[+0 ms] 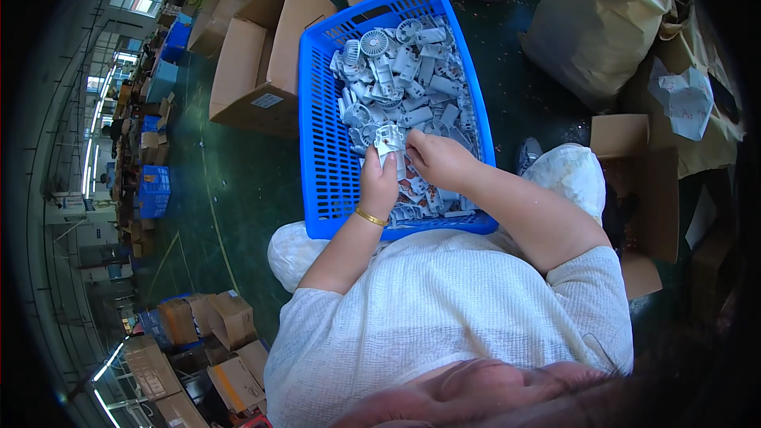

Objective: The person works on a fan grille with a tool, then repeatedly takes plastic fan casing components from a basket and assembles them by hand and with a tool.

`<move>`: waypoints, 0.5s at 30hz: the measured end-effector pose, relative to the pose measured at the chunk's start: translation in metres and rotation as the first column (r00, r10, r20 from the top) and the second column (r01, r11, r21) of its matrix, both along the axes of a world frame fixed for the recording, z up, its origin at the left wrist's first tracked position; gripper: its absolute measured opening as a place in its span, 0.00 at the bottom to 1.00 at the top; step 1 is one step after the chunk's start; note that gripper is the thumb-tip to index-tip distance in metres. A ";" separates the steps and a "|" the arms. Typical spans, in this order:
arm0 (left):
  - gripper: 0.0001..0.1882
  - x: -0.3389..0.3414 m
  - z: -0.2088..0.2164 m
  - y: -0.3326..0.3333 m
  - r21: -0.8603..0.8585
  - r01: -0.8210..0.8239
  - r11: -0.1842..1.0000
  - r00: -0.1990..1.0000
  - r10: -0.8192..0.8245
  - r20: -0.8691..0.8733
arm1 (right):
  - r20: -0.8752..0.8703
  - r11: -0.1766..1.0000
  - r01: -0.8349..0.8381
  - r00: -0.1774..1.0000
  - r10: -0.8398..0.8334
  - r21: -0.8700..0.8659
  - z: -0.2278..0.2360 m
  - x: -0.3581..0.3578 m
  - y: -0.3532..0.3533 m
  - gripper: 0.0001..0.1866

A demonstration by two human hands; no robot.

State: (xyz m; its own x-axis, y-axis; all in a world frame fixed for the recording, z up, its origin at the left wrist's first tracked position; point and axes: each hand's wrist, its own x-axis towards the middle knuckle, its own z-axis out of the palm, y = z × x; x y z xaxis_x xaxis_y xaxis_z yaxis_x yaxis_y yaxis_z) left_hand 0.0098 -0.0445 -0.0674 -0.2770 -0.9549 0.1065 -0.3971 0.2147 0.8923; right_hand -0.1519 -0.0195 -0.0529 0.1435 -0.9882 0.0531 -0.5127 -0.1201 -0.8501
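The person is sitting over a blue crate [321, 150] resting on the lap, and is working on one grey casting [390, 143] held above the heap of like castings [404, 71] filling the crate. The left hand [379, 182] is closing its grip round the lower part of the casting; the right hand [436, 160] is pinching it from the side, fingers curled on it. The step in hand appears to be checking or trimming a single piece. The next move would likely call for turning it without letting it slip into the heap. A gold bangle [370, 217] is sitting on the left wrist.

Packages: an open brown carton [265, 55] is standing just left of the crate, with a small pale rectangular label [267, 101] on its near face. A tan paper sack [594, 32] holding more castings is standing at upper right. A smaller open carton [634, 190] is lying to the right. Blue bins [154, 190] are lining the far left aisle.
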 end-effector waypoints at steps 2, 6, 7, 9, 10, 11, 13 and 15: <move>0.12 -0.001 -0.002 0.000 -0.015 -0.042 0.999 0.999 0.042 0.026 | 0.004 1.000 -0.008 1.000 0.009 -0.008 0.001 0.001 -0.001 0.07; 0.11 -0.002 -0.005 0.000 -0.035 -0.078 0.996 0.995 0.080 0.057 | -0.007 0.999 -0.024 1.000 0.024 0.024 0.002 0.001 -0.004 0.09; 0.11 -0.002 -0.006 0.000 -0.049 -0.085 0.995 0.995 0.088 0.053 | -0.001 0.999 -0.035 0.999 0.035 0.018 0.001 0.001 -0.004 0.09; 0.10 -0.001 -0.005 0.000 -0.043 -0.054 0.998 0.996 0.057 0.072 | 0.007 1.000 -0.010 1.000 0.010 0.000 -0.002 0.003 -0.003 0.09; 0.10 -0.001 -0.004 0.000 -0.039 -0.077 0.996 0.993 0.080 0.083 | 0.007 1.000 -0.020 1.000 0.020 0.010 -0.004 0.006 -0.001 0.09; 0.10 -0.002 -0.003 0.000 0.130 -0.077 0.989 0.997 0.080 -0.019 | 0.014 1.000 0.021 1.000 -0.021 -0.015 -0.005 0.009 0.000 0.09; 0.09 -0.005 -0.002 0.000 0.293 -0.058 0.954 0.988 0.097 -0.121 | 0.020 0.997 0.062 0.998 -0.061 -0.040 -0.007 0.015 0.000 0.09; 0.10 -0.008 -0.002 0.001 0.371 -0.068 0.926 0.965 0.155 -0.210 | 0.063 0.979 0.186 0.979 -0.191 0.082 -0.006 0.019 -0.001 0.09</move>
